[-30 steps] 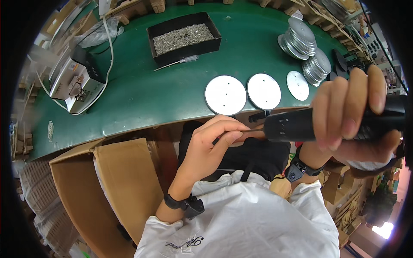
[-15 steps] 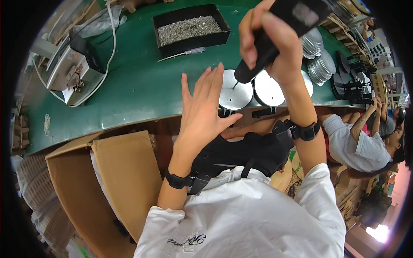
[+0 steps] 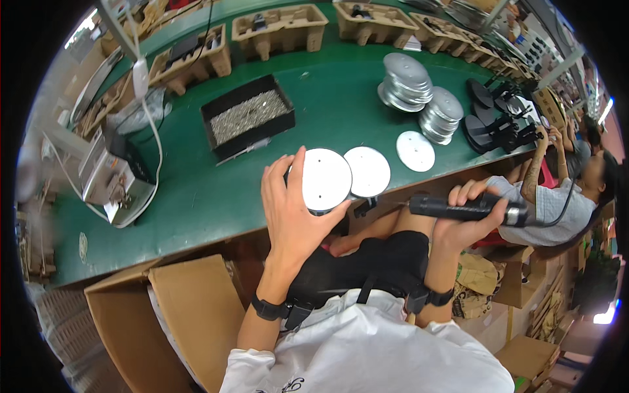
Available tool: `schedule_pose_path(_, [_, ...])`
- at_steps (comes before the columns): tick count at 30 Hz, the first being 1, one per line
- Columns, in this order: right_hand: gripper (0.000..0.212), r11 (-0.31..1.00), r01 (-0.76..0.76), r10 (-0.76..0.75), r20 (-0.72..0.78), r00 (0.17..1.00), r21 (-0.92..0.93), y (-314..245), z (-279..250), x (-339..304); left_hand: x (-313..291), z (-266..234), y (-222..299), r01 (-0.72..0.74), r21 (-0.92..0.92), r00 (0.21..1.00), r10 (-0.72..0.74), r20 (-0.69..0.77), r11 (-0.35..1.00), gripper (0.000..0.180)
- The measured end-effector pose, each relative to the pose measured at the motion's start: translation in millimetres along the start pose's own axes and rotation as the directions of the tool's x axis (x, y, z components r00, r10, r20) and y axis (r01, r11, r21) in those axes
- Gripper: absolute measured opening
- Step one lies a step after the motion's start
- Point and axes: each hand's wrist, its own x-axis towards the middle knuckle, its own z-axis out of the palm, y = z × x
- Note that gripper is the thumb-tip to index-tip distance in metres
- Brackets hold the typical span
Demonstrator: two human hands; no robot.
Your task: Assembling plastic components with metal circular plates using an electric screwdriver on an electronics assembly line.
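My left hand (image 3: 288, 206) grips the rim of a round silver-white metal disc (image 3: 326, 180), thumb at its near edge and fingers along its left side. Two small dark holes show in the disc, and a dark part peeks out beneath it. Just to its right lies another such disc (image 3: 369, 171), with a black piece (image 3: 365, 207) jutting past the table edge. My right hand (image 3: 473, 226) is wrapped round a black electric screwdriver (image 3: 438, 206) in front of the table, its bit pointing left, apart from the discs.
A loose disc (image 3: 415, 151) and two stacks of metal discs (image 3: 405, 77) (image 3: 442, 111) are on the green table (image 3: 196, 190). A black box (image 3: 265, 133) holds screws, a hand screwdriver (image 3: 244, 150) beside it. Left stands a small machine (image 3: 108, 173); black handled parts (image 3: 488, 131) sit right, near a co-worker (image 3: 544, 206).
My right hand has drawn the electric screwdriver off the left disc, down and right, turning it sideways. My left hand now grips that disc's rim. The view has shifted, showing more of the table's far side.
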Motion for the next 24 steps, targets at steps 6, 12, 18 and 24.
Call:
schedule_pose_path(6, [0.028, 0.992, -0.004, -0.003, -0.051, 0.999, -0.126, 7, -40, -10, 46, 39, 38, -0.003, 0.009, 0.921, -0.001, 0.391, 1.000, 0.099])
schedule_pose_path(12, [0.020, 0.793, -0.304, 0.279, -0.129, 0.952, -0.527, 60, -58, -19, 44, 72, 55, -0.166, 0.211, 0.908, 0.066, 0.413, 0.963, 0.095])
schedule_pose_path(18, [0.056, 0.602, -0.109, 0.082, -0.074, 0.994, -0.791, 86, -81, -47, 29, 66, 53, -0.233, 0.125, 0.897, 0.164, 0.411, 0.964, 0.092])
schedule_pose_path(24, [0.072, 0.685, 0.054, 0.125, 0.190, 0.974, -0.726, 12, -65, -74, 7, 31, 91, -0.417, -0.076, 0.869, 0.422, 0.257, 0.906, 0.096])
